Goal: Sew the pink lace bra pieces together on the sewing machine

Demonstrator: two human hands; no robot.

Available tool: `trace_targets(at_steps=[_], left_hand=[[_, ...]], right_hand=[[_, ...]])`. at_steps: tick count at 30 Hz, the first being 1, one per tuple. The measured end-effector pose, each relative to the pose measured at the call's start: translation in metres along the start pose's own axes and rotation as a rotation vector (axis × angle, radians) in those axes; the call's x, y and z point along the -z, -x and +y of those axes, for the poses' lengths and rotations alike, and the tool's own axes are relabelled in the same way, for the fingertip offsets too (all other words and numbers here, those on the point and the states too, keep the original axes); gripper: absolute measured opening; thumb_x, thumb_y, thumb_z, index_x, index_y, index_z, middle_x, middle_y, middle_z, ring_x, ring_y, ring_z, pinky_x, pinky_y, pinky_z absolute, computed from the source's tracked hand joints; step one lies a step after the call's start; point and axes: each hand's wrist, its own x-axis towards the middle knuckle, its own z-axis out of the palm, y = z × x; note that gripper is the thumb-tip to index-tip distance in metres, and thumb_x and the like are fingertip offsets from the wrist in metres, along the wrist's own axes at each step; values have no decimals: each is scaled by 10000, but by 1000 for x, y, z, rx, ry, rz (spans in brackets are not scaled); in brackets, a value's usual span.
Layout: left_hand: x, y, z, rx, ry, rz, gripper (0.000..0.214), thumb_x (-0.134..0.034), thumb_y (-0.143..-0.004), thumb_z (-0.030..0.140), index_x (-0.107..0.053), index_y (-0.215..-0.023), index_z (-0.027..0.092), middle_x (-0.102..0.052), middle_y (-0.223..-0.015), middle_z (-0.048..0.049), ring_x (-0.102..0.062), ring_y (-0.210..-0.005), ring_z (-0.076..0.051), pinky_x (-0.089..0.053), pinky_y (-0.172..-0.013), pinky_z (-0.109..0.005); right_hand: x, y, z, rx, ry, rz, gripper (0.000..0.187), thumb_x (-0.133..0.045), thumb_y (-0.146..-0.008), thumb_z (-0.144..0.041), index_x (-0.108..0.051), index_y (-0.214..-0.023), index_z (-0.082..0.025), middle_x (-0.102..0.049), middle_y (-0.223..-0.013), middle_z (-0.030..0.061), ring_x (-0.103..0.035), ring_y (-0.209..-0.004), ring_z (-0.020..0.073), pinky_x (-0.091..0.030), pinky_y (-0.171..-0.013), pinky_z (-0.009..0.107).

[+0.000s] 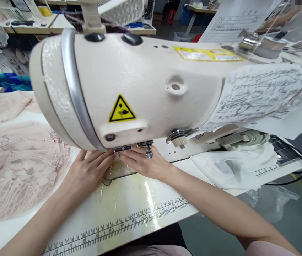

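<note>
We locate both hands beneath the sewing machine (140, 81), near its left end, with the left hand (91, 169) and the right hand (148, 164) angled inward toward each other. A small pale cloth (117, 155) appears in the gap between their fingertips, under the machine; neither hand is clearly nearer. We cannot determine the cloth's long axis, since fingers and machine hide most of it; the machine's own long axis runs left to right above the hands. Both hands lie palm down, fingers extended and close together; we cannot tell whether they grip the cloth or only press on it. Left of the left hand, we note a sheer pink lace (25, 170), rumpled, with openwork and reddish edging. The machine is rounded and cream-coloured, with a ridged knob (179, 142). The worktop (124, 199) is glossy, bearing a printed ruler (122, 226). To the right lies a soft white cloth (257, 160).
</note>
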Motion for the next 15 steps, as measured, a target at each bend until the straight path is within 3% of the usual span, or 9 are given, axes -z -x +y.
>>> trace_targets(at_steps=[2,6,8,11,15], left_hand=[[-1,1,3,58,-1,-35,307,-439,-919,140,-581,-1190,165,-706,-1149,-75,-665,-962,-258,-421,-766,-400],[0,2,12,270,56,-76,406,-506,-849,249,-504,-1233,120,-685,-1036,-135,-634,-945,-318,-407,-822,-470],[2,2,16,348,151,-71,425,-513,-807,221,-482,-1222,139,-683,-963,-97,-639,-916,-287,-380,-903,-487],[4,4,19,355,259,-42,409,-489,-814,152,-464,-1221,183,-661,-782,14,-652,-770,-202,-324,-997,-472],[6,7,21,269,237,17,259,-494,-856,143,-500,-1111,186,-635,-710,48,-636,-648,-154,-306,-1017,-457]], right_hand=[[-4,0,-1,-22,-96,-29,176,-516,-881,-55,-615,-926,-193,-698,-960,-17,-546,-679,90,-313,-503,267],[-10,-2,-3,-49,-487,-114,93,-456,-944,-175,-545,-919,-187,-665,-893,0,-557,-758,105,-378,-613,257],[-9,-2,-5,-74,-601,-168,86,-428,-950,-195,-509,-977,-192,-652,-863,1,-563,-806,122,-386,-649,258],[-7,1,-7,-78,-563,-182,181,-398,-922,-151,-476,-1078,-200,-659,-870,10,-564,-856,149,-375,-662,271],[-4,3,-10,21,-406,-28,148,-448,-917,-204,-518,-1048,-212,-665,-817,-19,-560,-816,137,-397,-692,285]])
